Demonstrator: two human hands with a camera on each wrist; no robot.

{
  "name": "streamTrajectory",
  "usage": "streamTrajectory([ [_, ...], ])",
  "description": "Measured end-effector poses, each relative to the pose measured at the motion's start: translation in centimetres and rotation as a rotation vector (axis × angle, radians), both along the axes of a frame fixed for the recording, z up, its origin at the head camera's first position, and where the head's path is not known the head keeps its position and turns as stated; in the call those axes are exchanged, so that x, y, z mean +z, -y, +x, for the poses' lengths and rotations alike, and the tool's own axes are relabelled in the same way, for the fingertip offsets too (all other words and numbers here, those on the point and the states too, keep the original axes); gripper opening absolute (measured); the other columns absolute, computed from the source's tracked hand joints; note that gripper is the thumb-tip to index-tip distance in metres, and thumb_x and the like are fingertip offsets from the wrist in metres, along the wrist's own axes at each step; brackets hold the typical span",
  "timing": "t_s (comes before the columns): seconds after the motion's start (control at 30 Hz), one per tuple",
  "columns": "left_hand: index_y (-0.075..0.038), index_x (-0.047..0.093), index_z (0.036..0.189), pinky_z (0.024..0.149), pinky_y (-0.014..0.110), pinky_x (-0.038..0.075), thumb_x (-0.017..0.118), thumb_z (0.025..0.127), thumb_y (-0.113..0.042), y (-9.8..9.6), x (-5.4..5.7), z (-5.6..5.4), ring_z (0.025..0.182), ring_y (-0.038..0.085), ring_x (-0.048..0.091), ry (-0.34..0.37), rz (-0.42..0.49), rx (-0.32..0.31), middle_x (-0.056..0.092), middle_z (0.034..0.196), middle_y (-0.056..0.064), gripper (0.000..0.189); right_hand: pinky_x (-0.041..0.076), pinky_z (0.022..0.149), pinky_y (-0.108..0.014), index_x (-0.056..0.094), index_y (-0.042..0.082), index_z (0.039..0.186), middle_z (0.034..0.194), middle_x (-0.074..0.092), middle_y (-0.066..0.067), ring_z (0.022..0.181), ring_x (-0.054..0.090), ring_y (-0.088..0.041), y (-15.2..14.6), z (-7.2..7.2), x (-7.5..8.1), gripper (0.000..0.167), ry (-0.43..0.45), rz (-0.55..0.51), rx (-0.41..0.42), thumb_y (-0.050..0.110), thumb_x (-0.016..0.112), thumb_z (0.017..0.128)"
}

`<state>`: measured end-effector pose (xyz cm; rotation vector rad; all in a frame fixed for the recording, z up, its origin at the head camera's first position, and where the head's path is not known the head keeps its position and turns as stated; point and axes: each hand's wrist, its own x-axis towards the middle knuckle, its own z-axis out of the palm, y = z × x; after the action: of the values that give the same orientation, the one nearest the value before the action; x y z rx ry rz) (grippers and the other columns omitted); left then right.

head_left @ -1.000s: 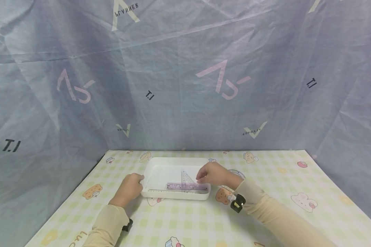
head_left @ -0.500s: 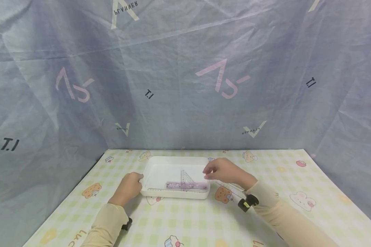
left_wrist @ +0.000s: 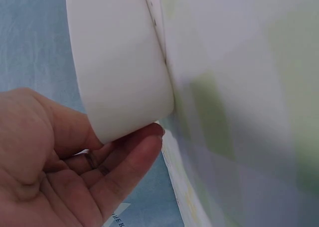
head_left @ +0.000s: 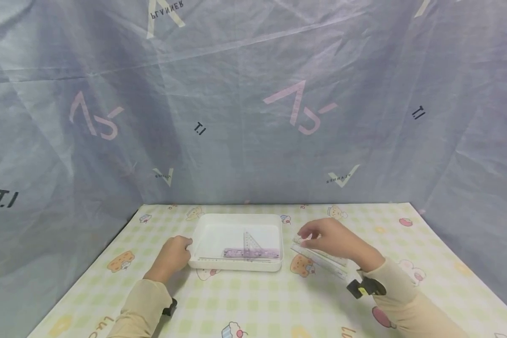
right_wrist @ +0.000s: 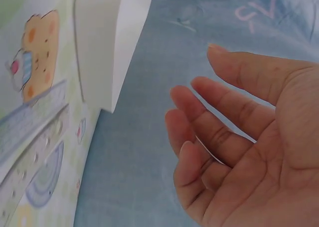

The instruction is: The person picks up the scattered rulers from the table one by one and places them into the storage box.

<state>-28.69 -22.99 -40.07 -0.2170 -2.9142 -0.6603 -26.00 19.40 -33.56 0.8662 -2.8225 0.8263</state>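
Note:
My left hand [head_left: 172, 256] grips the left end of a white plastic tray [head_left: 235, 265]; in the left wrist view its thumb and fingers pinch the tray's end wall [left_wrist: 124, 87]. Inside the tray lie a clear triangular set square [head_left: 248, 240], a purple ruler [head_left: 235, 253] and a thin clear ruler [head_left: 209, 259] along the front. Right of the tray, my right hand [head_left: 335, 238] hovers with relaxed, slightly bent fingers and nothing in them. Beneath it on the table are clear rulers [head_left: 326, 265]. The right wrist view shows a ruler with holes [right_wrist: 35, 159] and a protractor [right_wrist: 46, 179].
A green checked tablecloth [head_left: 253, 300] with cartoon prints covers the table. Behind and at both sides hangs a blue-grey cloth [head_left: 236, 155]. Black camera straps [head_left: 365, 287] sit on both wrists.
My right hand has moved right, from above the set square in the tray to above the rulers on the table. The left hand keeps its grip on the tray.

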Motion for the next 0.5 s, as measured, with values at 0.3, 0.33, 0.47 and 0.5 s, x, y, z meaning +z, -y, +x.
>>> streamTrajectory([
  [0.3, 0.015, 0.065, 0.116, 0.101, 0.057, 0.046, 0.051, 0.081, 0.01, 0.0, -0.1, 0.0, 0.122, 0.047, 0.056, -0.015, -0.017, -0.008, 0.065, 0.124, 0.026, 0.038, 0.051, 0.068, -0.027, 0.074, 0.012, 0.106, 0.094, 0.071, 0.006, 0.079, 0.059, -0.005, -2.9, 0.9, -0.8, 0.021, -0.034, 0.025, -0.046, 0.017, 0.076, 0.085],
  [0.33, 0.015, 0.065, 0.116, 0.101, 0.057, 0.047, 0.051, 0.081, 0.01, 0.0, -0.1, 0.0, 0.122, 0.047, 0.055, -0.013, -0.017, -0.006, 0.065, 0.124, 0.026, 0.038, 0.051, 0.069, -0.027, 0.074, 0.012, 0.105, 0.093, 0.071, 0.006, 0.08, 0.059, -0.005, -3.1, 0.9, -0.8, 0.021, -0.03, 0.028, -0.054, 0.017, 0.076, 0.085],
  [0.47, 0.015, 0.064, 0.118, 0.102, 0.057, 0.046, 0.051, 0.082, 0.01, 0.0, 0.1, 0.0, 0.123, 0.047, 0.054, 0.006, -0.02, 0.0, 0.064, 0.126, 0.026, 0.039, 0.051, 0.069, -0.029, 0.074, 0.011, 0.106, 0.091, 0.069, 0.006, 0.079, 0.059, -0.007, -3.6, 1.2, -0.8, 0.023, -0.003, 0.034, -0.08, 0.015, 0.077, 0.084],
  [0.5, 0.015, 0.064, 0.118, 0.102, 0.057, 0.046, 0.051, 0.082, 0.01, 0.0, 0.1, 0.0, 0.123, 0.047, 0.054, 0.009, -0.021, 0.0, 0.063, 0.127, 0.026, 0.039, 0.051, 0.068, -0.029, 0.073, 0.011, 0.106, 0.09, 0.069, 0.006, 0.079, 0.059, -0.007, -3.7, 1.2, -0.8, 0.023, 0.006, 0.038, -0.089, 0.014, 0.077, 0.084],
])
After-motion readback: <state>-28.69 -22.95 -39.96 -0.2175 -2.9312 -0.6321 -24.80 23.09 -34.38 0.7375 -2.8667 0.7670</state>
